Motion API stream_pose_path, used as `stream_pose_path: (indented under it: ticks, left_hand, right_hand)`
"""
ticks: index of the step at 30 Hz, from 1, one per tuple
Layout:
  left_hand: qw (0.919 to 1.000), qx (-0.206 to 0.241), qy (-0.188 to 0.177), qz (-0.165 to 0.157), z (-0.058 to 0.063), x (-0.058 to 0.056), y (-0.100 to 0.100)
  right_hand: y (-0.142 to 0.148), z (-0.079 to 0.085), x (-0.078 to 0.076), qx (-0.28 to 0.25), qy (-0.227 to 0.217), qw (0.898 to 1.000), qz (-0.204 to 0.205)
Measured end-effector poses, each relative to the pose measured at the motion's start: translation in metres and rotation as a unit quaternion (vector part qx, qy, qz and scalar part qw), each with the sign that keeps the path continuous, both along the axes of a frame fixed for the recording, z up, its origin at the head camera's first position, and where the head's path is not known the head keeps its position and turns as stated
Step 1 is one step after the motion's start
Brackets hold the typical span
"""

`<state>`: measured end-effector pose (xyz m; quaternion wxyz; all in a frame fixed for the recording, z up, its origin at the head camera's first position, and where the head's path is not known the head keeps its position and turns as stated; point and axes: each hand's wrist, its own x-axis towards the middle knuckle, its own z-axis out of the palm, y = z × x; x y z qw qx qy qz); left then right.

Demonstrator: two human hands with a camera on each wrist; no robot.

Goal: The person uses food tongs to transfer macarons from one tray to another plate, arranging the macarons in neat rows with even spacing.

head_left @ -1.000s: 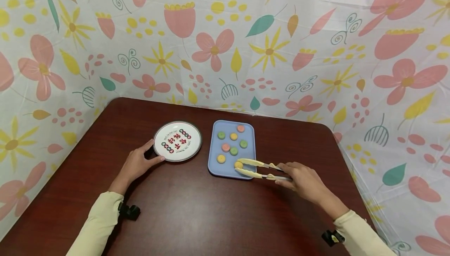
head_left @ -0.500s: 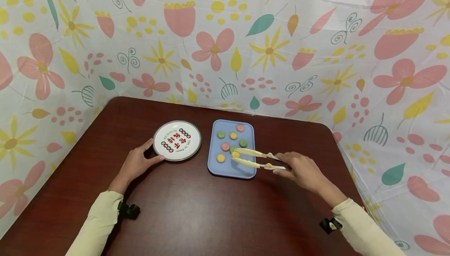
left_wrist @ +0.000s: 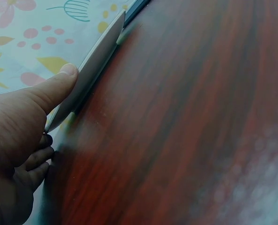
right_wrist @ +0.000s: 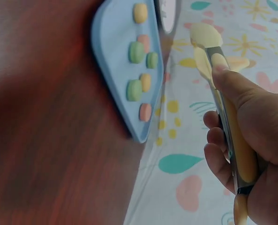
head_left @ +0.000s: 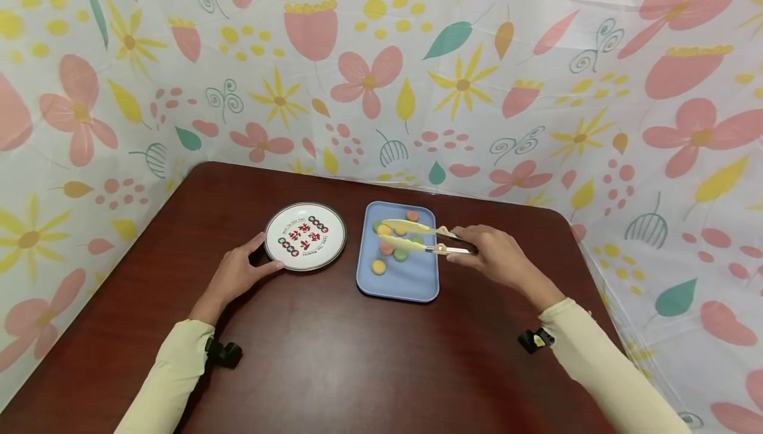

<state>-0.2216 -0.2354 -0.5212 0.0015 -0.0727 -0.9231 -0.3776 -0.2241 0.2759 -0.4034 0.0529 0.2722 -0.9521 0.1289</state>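
My left hand (head_left: pixel 234 276) holds the near-left rim of a round white plate (head_left: pixel 305 238) with red characters and a dark green edge. In the left wrist view the thumb (left_wrist: pixel 63 83) lies along the rim of that plate (left_wrist: pixel 89 70). Over on the right, my right hand (head_left: pixel 496 256) grips metal tongs (head_left: pixel 412 226) with pale yellow tips. Between those tips is a yellow macaron (head_left: pixel 383 230), above the left part of a blue tray (head_left: pixel 405 286). From the right wrist, the tongs (right_wrist: pixel 239 140) show along the palm; the held macaron is hidden.
Several pink, green and yellow macarons lie on the tray, among them a yellow one (head_left: pixel 378 267) and a pink one (head_left: pixel 412 215). Plate and tray stand side by side on a dark brown table (head_left: pixel 334 354). A flower-print curtain (head_left: pixel 369 83) rises behind it.
The tongs have carried the yellow macaron from the tray's near right part up and leftward over the other macarons. My right hand moved along; the left hand stays at the plate.
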Motion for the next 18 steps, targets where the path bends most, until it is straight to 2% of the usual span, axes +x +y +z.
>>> stream_pose_path:
  ticks: [9, 18]
  left_hand:
    - [1.0000, -0.004, 0.004, 0.006, -0.002, 0.001, 0.000]
    - [0.9999, 0.001, 0.011, 0.004, -0.003, -0.002, 0.000]
  right_hand:
    - [-0.033, 0.004, -0.033, -0.004, -0.031, 0.999, 0.014]
    - [-0.070, 0.007, -0.060, 0.007, -0.041, 0.998, 0.038]
